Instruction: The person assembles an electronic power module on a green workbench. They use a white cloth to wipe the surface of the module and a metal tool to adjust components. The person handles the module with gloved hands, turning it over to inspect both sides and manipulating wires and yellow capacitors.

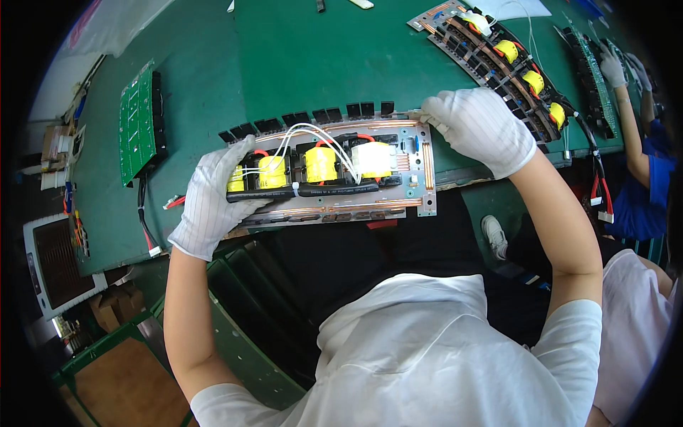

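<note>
A grey circuit board [331,206] lies near the front edge of the green table. It carries yellow-wrapped coils [321,164], white wires [321,132], a thick black cable sleeve [338,189] and a row of upright black components [327,114] along its far side. My left hand [213,188], in a white striped glove, grips the board's left end, fingers on top by the leftmost coil. At the far right corner, my gloved right hand [480,128] has thumb and fingers pinched together. Whatever sits in that pinch is too small to make out.
A green board [139,128] with a dangling cable stands at the left. Another coil-bearing board [498,67] lies at the far right. Beyond it, a co-worker's gloved hands [613,70] touch a further board [592,78]. A plastic bag [117,25] hangs over the far left corner.
</note>
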A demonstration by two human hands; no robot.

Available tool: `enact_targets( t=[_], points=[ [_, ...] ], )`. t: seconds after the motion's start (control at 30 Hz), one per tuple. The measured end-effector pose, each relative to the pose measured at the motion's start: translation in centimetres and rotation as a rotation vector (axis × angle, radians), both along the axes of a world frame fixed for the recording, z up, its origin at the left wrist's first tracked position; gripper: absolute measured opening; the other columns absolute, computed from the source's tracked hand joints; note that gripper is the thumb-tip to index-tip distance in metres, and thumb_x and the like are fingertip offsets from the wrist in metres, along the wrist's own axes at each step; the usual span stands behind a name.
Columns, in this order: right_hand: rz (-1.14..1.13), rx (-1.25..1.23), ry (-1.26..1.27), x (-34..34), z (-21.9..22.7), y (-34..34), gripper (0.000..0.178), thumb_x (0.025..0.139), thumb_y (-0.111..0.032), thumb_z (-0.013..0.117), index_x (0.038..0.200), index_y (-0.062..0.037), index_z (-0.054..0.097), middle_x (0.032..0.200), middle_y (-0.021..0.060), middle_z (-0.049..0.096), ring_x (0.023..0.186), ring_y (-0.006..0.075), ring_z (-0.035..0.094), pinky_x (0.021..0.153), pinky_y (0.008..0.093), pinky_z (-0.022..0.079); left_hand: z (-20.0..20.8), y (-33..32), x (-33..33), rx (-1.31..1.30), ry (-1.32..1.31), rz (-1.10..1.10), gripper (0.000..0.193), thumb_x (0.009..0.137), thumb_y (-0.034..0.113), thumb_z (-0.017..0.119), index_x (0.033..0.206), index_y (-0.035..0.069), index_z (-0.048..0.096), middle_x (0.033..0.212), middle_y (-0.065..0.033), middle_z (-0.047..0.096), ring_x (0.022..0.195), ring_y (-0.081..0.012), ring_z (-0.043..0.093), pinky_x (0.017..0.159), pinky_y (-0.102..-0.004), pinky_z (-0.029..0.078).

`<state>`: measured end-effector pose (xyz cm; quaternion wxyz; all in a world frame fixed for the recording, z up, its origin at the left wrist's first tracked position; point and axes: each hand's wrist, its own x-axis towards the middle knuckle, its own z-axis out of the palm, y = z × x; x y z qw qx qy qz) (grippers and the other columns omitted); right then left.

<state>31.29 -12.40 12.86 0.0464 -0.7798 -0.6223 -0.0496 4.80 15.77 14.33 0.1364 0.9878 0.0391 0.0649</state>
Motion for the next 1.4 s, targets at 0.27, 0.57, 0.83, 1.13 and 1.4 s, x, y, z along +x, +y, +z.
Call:
enact_targets(
  t=[0.27, 0.57, 0.83, 1.13, 1.4],
  points=[
    [0.038, 0.212, 0.035, 1.1, 0.1, -0.5, 0.007, 0.082, -0.014, 0.060, 0.086, -0.0079, 0.060, 0.072, 0.0083, 0.061, 0.066, 0.0271, 0.062, 0.055, 0.0374, 0.049, -0.1, 0.0, 0.1, 0.005, 0.022, 0.017, 0.081, 0.059, 0.023, 0.083, 0.131, 0.008, 0.050, 0.117, -0.0136, 0.059, 0.106, -0.0328, 0.054, 0.093, -0.0426, 0.043],
    [-0.100, 0.356, 0.192, -5.5, -1.5, -6.6, 0.034, 0.071, -0.024, 0.077, 0.095, -0.0058, 0.060, 0.065, 0.0063, 0.055, 0.053, 0.0249, 0.056, 0.048, 0.0356, 0.044, 0.0, 1.2, 0.0, -0.104, 0.029, -0.053, 0.085, 0.055, 0.024, 0.086, 0.130, 0.006, 0.050, 0.123, -0.0144, 0.056, 0.110, -0.0334, 0.053, 0.096, -0.0421, 0.043],
    [-0.217, 0.442, 0.350, -9.7, -5.9, -8.2, 0.047, 0.070, -0.016, 0.078, 0.110, -0.0017, 0.057, 0.069, 0.0067, 0.056, 0.055, 0.0254, 0.055, 0.050, 0.0365, 0.045, -3.0, 5.1, -5.4, 0.020, -0.133, 0.133, 0.068, 0.072, 0.045, 0.069, 0.126, 0.006, 0.054, 0.120, -0.0150, 0.058, 0.112, -0.0331, 0.054, 0.096, -0.0429, 0.043],
    [-0.382, 0.590, 0.547, -11.9, -7.5, -6.7, 0.044, 0.068, -0.004, 0.067, 0.111, -0.0011, 0.056, 0.077, 0.0121, 0.063, 0.065, 0.0297, 0.064, 0.059, 0.0361, 0.053, -4.3, 5.4, -10.1, 0.297, -0.333, 0.419, 0.049, 0.071, -0.002, 0.067, 0.118, 0.007, 0.060, 0.115, -0.0118, 0.060, 0.108, -0.0319, 0.056, 0.098, -0.0448, 0.041],
    [-0.431, 0.637, 0.514, -12.3, -7.4, -6.3, 0.037, 0.071, -0.001, 0.059, 0.108, 0.0004, 0.057, 0.074, 0.0109, 0.060, 0.061, 0.0252, 0.061, 0.056, 0.0330, 0.051, -3.9, 2.6, -10.6, 0.355, -0.439, 0.496, 0.053, 0.073, -0.004, 0.066, 0.124, 0.005, 0.056, 0.125, -0.0186, 0.055, 0.118, -0.0382, 0.051, 0.099, -0.0467, 0.040]
  ],
)
